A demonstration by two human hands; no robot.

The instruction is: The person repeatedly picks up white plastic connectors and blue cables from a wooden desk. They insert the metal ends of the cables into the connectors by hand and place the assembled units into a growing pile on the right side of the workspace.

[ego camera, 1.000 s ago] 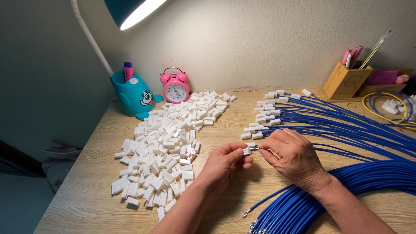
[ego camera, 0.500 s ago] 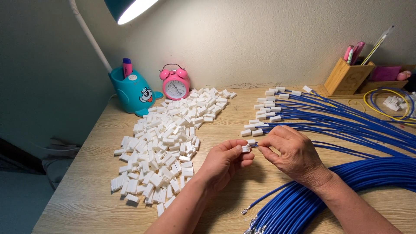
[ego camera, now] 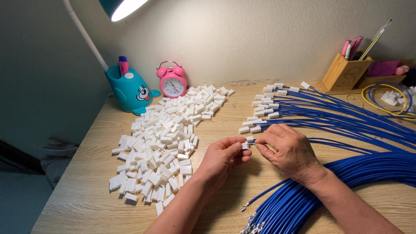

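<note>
I see my left hand [ego camera: 223, 157] pinching a small white plug [ego camera: 246, 144] between thumb and fingertips, above the middle of the table [ego camera: 82, 199]. My right hand [ego camera: 288, 149] is closed narrow on the tip of a blue wire [ego camera: 329, 141], which meets the plug between the two hands. A wide heap of white plugs [ego camera: 162, 138] lies toward the left edge. Finished wires with plugs [ego camera: 268, 110] fan out toward the back right, and a thick bundle of bare blue wires [ego camera: 346, 173] curves along the front right. By the back edge stand a teal holder [ego camera: 130, 91], a pink clock [ego camera: 173, 83] and a wooden pen box [ego camera: 344, 73].
</note>
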